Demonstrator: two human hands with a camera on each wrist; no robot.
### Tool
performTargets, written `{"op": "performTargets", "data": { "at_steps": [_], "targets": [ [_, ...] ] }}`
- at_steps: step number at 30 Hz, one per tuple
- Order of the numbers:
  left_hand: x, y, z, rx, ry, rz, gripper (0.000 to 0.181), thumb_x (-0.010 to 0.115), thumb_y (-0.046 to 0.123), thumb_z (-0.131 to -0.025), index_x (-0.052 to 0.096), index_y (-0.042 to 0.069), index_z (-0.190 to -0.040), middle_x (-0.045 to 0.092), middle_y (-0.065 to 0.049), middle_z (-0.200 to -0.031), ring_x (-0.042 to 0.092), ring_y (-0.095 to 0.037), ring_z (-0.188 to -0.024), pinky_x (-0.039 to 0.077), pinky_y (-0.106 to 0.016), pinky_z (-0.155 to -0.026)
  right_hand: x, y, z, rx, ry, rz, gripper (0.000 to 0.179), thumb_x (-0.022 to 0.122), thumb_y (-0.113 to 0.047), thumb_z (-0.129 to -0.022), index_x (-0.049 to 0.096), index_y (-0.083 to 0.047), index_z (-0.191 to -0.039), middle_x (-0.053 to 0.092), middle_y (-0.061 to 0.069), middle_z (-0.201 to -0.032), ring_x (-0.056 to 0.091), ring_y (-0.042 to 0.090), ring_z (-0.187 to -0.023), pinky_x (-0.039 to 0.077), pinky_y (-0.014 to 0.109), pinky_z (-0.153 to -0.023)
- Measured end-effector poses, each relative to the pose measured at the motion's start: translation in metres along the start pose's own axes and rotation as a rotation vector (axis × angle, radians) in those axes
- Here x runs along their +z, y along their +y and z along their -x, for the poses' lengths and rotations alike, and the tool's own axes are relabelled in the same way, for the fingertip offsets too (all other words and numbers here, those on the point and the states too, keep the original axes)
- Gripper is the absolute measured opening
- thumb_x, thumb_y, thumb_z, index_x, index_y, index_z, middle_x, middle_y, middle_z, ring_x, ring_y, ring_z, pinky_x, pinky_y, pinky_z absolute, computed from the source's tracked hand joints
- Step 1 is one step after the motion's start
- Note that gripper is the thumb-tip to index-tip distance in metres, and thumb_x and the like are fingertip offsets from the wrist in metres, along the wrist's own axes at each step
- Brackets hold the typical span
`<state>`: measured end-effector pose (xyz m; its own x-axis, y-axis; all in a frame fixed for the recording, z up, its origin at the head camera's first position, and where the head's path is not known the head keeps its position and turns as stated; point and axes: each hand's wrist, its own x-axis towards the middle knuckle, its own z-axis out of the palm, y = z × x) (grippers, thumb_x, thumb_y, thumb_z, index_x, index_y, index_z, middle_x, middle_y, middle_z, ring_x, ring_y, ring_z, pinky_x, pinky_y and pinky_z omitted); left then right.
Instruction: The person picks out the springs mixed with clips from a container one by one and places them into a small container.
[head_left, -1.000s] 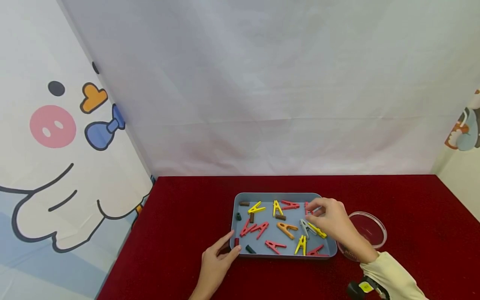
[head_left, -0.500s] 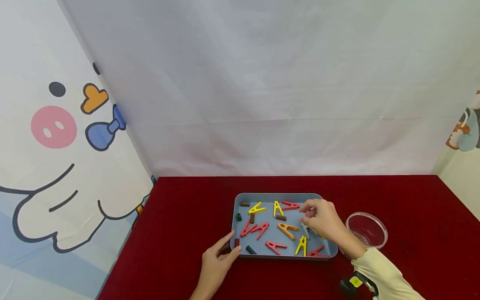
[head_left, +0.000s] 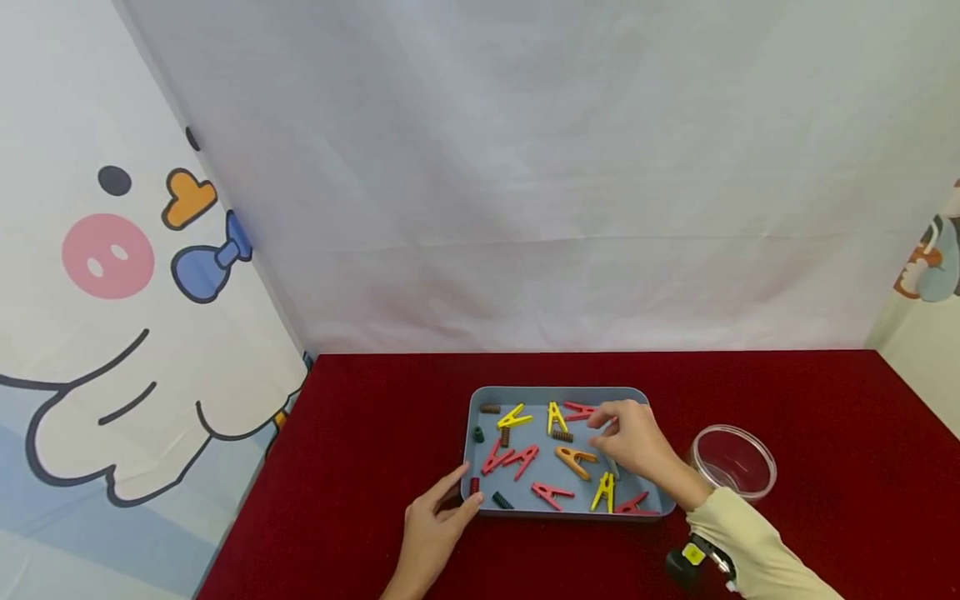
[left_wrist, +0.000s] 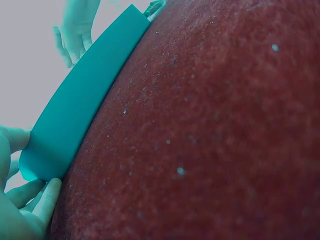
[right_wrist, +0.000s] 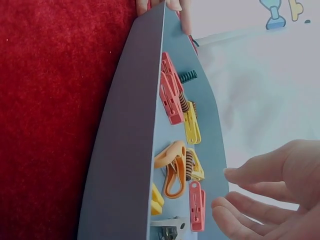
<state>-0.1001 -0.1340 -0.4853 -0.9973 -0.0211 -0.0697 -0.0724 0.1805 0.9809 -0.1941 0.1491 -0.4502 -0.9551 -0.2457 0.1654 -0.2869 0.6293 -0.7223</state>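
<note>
A shallow grey-blue tray [head_left: 540,461] holds red, yellow, orange and grey spring clips and several small coil springs. My left hand [head_left: 431,529] grips the tray's near left corner, thumb at the front edge; in the left wrist view its fingers [left_wrist: 47,202] curl against that corner. Above the tray's right half hovers my right hand [head_left: 633,437], thumb and fingers apart and nothing between them. Closest to its fingertips in the right wrist view is a red clip [right_wrist: 197,206]. An orange clip [head_left: 573,460] lies mid-tray; the grey clip [head_left: 615,468] is partly hidden by the hand.
A round clear plastic dish [head_left: 738,492] stands right of the tray, beside my right wrist. A dark red cloth [head_left: 375,433] covers the table. Behind it hangs a white curtain [head_left: 562,208]; a cartoon-printed sheet [head_left: 67,400] hangs at the left.
My right hand has moved left across the tray, from its right edge toward the middle, exposing more of the clear dish. My left hand stays at the corner.
</note>
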Motion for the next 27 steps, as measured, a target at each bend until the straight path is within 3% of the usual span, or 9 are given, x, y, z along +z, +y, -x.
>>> {"op": "performTargets", "data": {
  "at_steps": [5,12,15,23,27],
  "targets": [
    [0.0,0.002,0.001,0.007,0.006,-0.009,0.05,0.071,0.023,-0.087,0.057,0.01,-0.133,0.048,-0.024,-0.134,0.066,-0.022,-0.093,0.053,-0.032,-0.08,0.003,0.001,-0.004,0.008,0.0,0.014,0.011,0.074,0.003,-0.074,0.071,0.0,-0.084,0.068,0.011,-0.086,0.063,0.017,-0.068,0.05,0.03,-0.056],
    [0.0,-0.028,-0.01,0.003,0.011,0.006,0.051,0.071,0.026,-0.086,0.056,0.018,-0.134,0.049,-0.021,-0.135,0.067,-0.018,-0.091,0.052,-0.03,-0.08,0.009,0.005,-0.009,0.024,-0.02,0.045,0.011,0.074,0.003,-0.074,0.071,-0.001,-0.083,0.068,0.009,-0.087,0.062,0.018,-0.07,0.05,0.031,-0.058],
    [0.001,-0.033,-0.012,0.007,0.012,0.006,0.051,0.071,0.029,-0.086,0.056,0.02,-0.134,0.049,-0.019,-0.135,0.067,-0.018,-0.091,0.052,-0.03,-0.08,0.011,0.006,-0.01,0.013,-0.032,0.052,0.011,0.074,0.004,-0.074,0.07,0.0,-0.083,0.068,0.011,-0.085,0.062,0.02,-0.071,0.051,0.033,-0.059],
    [0.001,-0.033,-0.013,0.002,0.005,0.002,0.052,0.071,0.028,-0.086,0.055,0.018,-0.135,0.05,-0.021,-0.134,0.067,-0.019,-0.091,0.053,-0.031,-0.08,0.015,0.005,-0.016,-0.001,-0.062,0.073,0.01,0.075,0.003,-0.073,0.069,-0.001,-0.08,0.068,0.01,-0.083,0.063,0.022,-0.073,0.051,0.036,-0.062],
    [0.001,-0.018,-0.007,-0.004,-0.004,0.006,0.051,0.071,0.026,-0.087,0.056,0.015,-0.134,0.049,-0.023,-0.134,0.067,-0.02,-0.091,0.053,-0.032,-0.081,0.019,0.006,-0.018,-0.005,-0.064,0.082,0.01,0.075,0.002,-0.072,0.069,-0.003,-0.078,0.068,0.008,-0.083,0.063,0.021,-0.073,0.051,0.036,-0.062]
  ]
}}
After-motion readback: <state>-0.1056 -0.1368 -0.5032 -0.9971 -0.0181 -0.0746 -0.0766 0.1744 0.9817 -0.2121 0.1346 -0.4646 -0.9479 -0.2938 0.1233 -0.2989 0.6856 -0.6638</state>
